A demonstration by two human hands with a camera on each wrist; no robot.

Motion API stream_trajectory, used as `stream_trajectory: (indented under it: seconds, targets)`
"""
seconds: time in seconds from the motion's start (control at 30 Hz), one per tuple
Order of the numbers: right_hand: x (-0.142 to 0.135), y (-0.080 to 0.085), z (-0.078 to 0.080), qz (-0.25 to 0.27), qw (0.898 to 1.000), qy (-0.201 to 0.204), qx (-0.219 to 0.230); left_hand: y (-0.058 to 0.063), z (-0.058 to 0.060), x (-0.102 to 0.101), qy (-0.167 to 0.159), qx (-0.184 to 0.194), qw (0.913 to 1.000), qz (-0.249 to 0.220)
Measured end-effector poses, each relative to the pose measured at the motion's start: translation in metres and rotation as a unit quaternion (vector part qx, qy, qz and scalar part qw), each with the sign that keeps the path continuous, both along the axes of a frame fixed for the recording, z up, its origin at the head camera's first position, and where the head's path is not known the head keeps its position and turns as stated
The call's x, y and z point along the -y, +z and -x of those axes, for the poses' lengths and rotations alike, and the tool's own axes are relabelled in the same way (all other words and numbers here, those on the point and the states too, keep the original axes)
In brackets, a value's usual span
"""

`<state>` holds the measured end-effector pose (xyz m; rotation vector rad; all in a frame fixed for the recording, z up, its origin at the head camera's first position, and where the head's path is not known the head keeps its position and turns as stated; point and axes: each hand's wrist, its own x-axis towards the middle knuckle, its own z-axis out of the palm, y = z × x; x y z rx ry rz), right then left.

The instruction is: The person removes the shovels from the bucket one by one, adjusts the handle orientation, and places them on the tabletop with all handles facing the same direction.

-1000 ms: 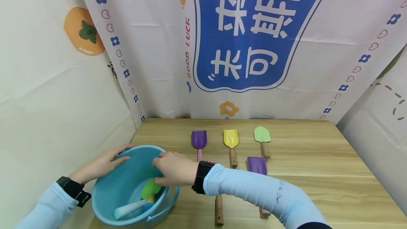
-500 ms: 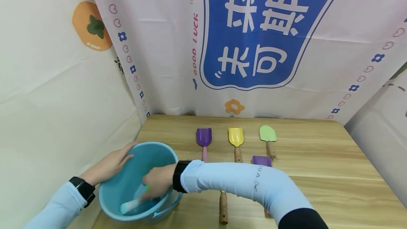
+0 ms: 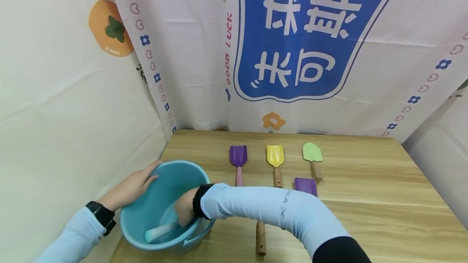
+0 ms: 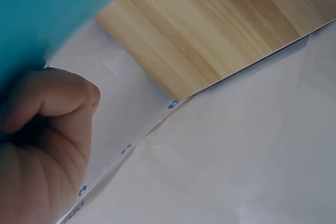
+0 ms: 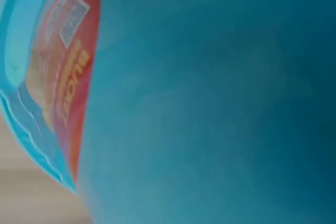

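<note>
A light-blue bucket (image 3: 172, 177) stands at the left front of the table, its mouth tipped toward me. My left hand (image 3: 133, 188) grips the bucket's left rim; in the left wrist view that hand (image 4: 52, 124) has a bent thumb against the blue wall. Deep in the bucket is my right hand (image 3: 184, 208), its fingers hidden below the wrist strap. A pale turquoise-tipped handle (image 3: 161, 231) lies at the bucket's bottom beside that hand. The right wrist view is filled by the blue bucket wall (image 5: 199, 103) with a red-orange label (image 5: 68, 66).
Toy shovels lie on the wooden table (image 3: 365, 182): a purple one (image 3: 238, 156), a yellow one (image 3: 275, 156), a green one (image 3: 312, 152) and another purple one (image 3: 306, 186). A wooden handle (image 3: 261, 238) shows below my right sleeve. Cloth hangs behind and at both sides.
My right hand has gone from the bucket's right rim down inside, over the green shovel seen there before. The left hand stays on the rim. The view has shifted slightly.
</note>
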<state>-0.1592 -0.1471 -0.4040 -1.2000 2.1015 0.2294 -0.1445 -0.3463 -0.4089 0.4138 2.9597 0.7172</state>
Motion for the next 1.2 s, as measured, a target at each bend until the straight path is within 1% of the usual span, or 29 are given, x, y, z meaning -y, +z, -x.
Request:
stream_trajectory:
  seconds: [0.07, 0.13, 0.17, 0.2, 0.23, 0.3, 0.37, 0.5, 0.6, 0.7, 0.77, 0.83, 0.93, 1.03, 1.1, 1.2]
  targets:
    - [-0.006, 0.007, -0.006, 0.020, 0.998, 0.007, -0.054, 0.000, 0.000, 0.000, 0.000, 0.001, 1.0000, 0.002]
    - [-0.010, 0.008, -0.009, 0.047, 0.993, 0.004, -0.113, 0.000, -0.001, 0.000, 0.000, 0.001, 1.0000, 0.001]
    - [-0.011, 0.009, -0.010, 0.062, 0.989, 0.006, -0.136, 0.000, -0.001, 0.000, 0.000, 0.001, 1.0000, 0.000]
    - [-0.013, 0.009, -0.009, 0.077, 0.986, -0.002, -0.148, 0.000, -0.001, 0.000, -0.001, 0.003, 1.0000, -0.002]
    - [-0.014, 0.011, -0.009, 0.095, 0.982, 0.001, -0.161, 0.000, -0.001, 0.000, 0.000, 0.005, 1.0000, -0.004]
    - [-0.018, 0.018, -0.008, 0.126, 0.978, -0.007, -0.167, 0.001, -0.002, 0.000, 0.003, 0.012, 0.9999, -0.007]
    - [-0.023, 0.028, -0.007, 0.151, 0.975, -0.007, -0.163, 0.001, -0.002, 0.000, 0.002, 0.017, 0.9998, -0.005]
    - [-0.037, 0.050, -0.007, 0.182, 0.972, -0.004, -0.152, 0.001, 0.000, 0.000, 0.003, 0.023, 0.9997, -0.001]
    - [-0.050, 0.064, -0.006, 0.197, 0.970, -0.012, -0.142, 0.003, 0.001, -0.001, 0.004, 0.027, 0.9996, 0.002]
    - [-0.066, 0.073, -0.004, 0.212, 0.967, -0.025, -0.141, 0.007, 0.001, -0.003, 0.000, 0.027, 0.9996, 0.010]
    - [-0.077, 0.076, -0.002, 0.224, 0.963, -0.032, -0.148, 0.011, 0.001, -0.005, -0.007, 0.022, 0.9996, 0.016]
    - [-0.087, 0.078, 0.000, 0.237, 0.958, -0.049, -0.152, 0.016, 0.001, -0.007, -0.011, 0.018, 0.9995, 0.022]
    - [-0.101, 0.079, 0.002, 0.261, 0.950, -0.070, -0.158, 0.025, 0.002, -0.010, -0.008, 0.018, 0.9991, 0.039]
    - [-0.114, 0.079, 0.002, 0.292, 0.938, -0.078, -0.172, 0.036, 0.004, -0.013, 0.011, 0.025, 0.9976, 0.063]
    - [-0.122, 0.077, 0.002, 0.315, 0.927, -0.080, -0.188, 0.043, 0.006, -0.015, 0.025, 0.017, 0.9961, 0.083]
    - [-0.133, 0.075, 0.000, 0.347, 0.908, -0.094, -0.214, 0.055, 0.010, -0.020, 0.036, -0.008, 0.9949, 0.094]
